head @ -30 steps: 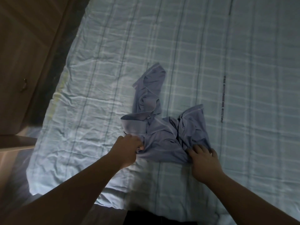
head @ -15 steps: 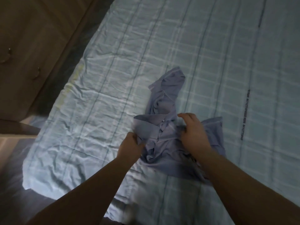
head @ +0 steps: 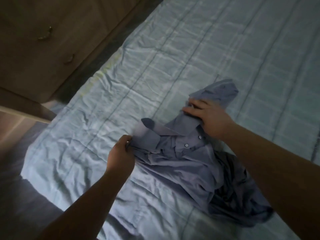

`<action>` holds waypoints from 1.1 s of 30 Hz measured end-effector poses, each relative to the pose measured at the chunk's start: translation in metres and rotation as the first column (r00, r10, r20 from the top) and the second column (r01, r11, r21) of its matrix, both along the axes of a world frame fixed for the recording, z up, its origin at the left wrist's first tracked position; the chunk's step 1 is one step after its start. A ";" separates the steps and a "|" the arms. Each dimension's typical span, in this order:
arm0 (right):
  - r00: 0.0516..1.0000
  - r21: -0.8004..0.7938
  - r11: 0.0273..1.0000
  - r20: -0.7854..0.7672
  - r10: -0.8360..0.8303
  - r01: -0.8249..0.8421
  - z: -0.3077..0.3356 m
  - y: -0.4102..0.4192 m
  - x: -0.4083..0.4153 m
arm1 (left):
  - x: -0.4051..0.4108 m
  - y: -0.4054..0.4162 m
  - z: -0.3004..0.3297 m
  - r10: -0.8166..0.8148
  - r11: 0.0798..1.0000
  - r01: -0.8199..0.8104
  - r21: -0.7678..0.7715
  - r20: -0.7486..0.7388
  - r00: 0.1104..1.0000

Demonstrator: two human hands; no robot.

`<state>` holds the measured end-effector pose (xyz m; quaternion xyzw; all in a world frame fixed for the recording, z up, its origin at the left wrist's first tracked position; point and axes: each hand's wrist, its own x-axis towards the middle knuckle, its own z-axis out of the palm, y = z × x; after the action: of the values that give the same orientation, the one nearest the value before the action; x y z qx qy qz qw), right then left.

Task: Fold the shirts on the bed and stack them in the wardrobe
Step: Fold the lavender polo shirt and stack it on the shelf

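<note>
Across most of the room lies the bed, covered in a pale blue checked sheet, creased near its edge. To its left stands a brown wardrobe with small handles. On the near part of the bed lies a crumpled blue button-up shirt, collar up. The right hand grips the cloth near the collar and sleeve; the left hand pinches the shirt's left edge.
</note>
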<state>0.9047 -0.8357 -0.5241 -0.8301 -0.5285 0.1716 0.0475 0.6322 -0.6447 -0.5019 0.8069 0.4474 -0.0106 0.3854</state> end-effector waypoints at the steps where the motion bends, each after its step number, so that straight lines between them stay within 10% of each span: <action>1: 1.000 -0.019 1.000 0.017 -0.007 0.008 0.000 0.004 -0.001 | -0.004 -0.002 -0.002 0.026 0.999 -0.026 -0.032 0.018 0.999; 8: 0.991 0.226 0.971 0.092 -0.100 0.077 0.040 -0.001 -0.013 | -0.038 -0.015 0.021 0.013 0.880 0.006 -0.476 0.037 0.999; 14: 0.963 0.298 0.916 -0.090 -0.255 0.270 0.158 -0.077 -0.037 | -0.032 -0.024 0.118 -0.133 0.984 0.122 -0.130 -0.078 0.988; 21: 0.872 0.352 0.799 -0.154 -0.465 0.488 0.334 -0.159 -0.069 | 0.000 -0.054 0.256 -0.148 0.968 0.190 -0.162 0.240 0.959; 33: 0.626 0.652 0.412 -0.124 -0.770 0.637 0.599 -0.271 -0.209 | -0.042 -0.132 0.533 -0.536 0.834 0.474 0.283 0.620 0.573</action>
<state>0.6954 -1.1071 0.0745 -0.9160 -0.1545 -0.1380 0.3434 0.5901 -0.7768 0.0313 0.8625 0.0265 0.1934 0.4669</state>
